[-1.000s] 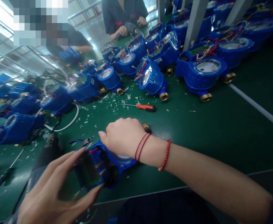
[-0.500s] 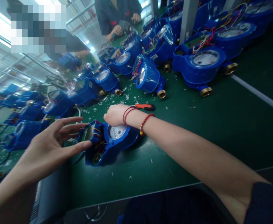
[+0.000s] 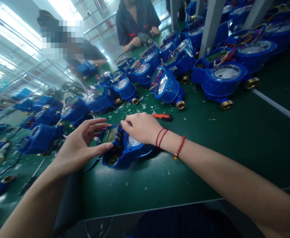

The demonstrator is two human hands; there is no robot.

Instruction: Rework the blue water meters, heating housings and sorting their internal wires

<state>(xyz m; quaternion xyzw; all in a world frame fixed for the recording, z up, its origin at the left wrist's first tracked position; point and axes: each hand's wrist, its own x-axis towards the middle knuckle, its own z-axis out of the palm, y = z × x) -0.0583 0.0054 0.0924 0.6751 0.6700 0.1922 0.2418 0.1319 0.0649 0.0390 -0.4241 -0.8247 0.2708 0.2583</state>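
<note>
A blue water meter (image 3: pixel 140 151) lies on the green worktop, its round dial partly covered by my right hand. At its left end, my left hand (image 3: pixel 83 142) grips a small display module (image 3: pixel 112 135) between the thumb at the near edge and the fingers at the far edge. The module has a grey screen, a green board and coloured wires along its right side. My right hand (image 3: pixel 143 128) hovers over the dial with fingers curled, its thumb and fingertips by the module's upper right corner. Whatever those fingers pinch is hidden. An orange-and-black screwdriver (image 3: pixel 163 117) lies just beyond.
Several blue meters with brass ends, such as a tilted one (image 3: pixel 166 86), line the back and left. White scraps litter the worktop (image 3: pixel 160 185). Another screwdriver (image 3: pixel 31 181) lies at left. Grey posts (image 3: pixel 211 26) stand behind. Two people work across the table, one with a power drill (image 3: pixel 145 38).
The view has shifted, so the scene sits farther right. The module's screen now faces up more fully in my left hand. My right hand has turned and moved slightly right over the dial.
</note>
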